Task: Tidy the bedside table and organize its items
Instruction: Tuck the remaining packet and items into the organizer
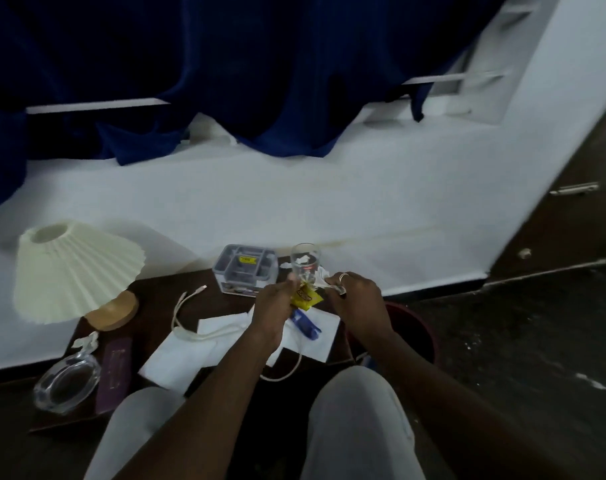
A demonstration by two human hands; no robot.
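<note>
Knees in pale trousers at the bottom edge. Bedside table (152, 292): glass ashtray (66, 382) and dark case (116, 374) front-left. White papers (177, 356) in the middle, white cable (194, 335) looped over them. Left hand (274, 306) curled round a yellow packet (306, 298), blue item (306, 325) just below it. Right hand (355, 294) pinches a crumpled white scrap (324, 278). Behind the hands: drinking glass (305, 261), grey organiser tray (246, 268). Lamp (76, 271) back-left. Dark red bin (416, 327) right of the table.

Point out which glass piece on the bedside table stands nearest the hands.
The tall upright drinking glass, just behind the left hand and right hand beside the grey organizer; the low, wide ashtray sits at the table's near-left corner.
</note>
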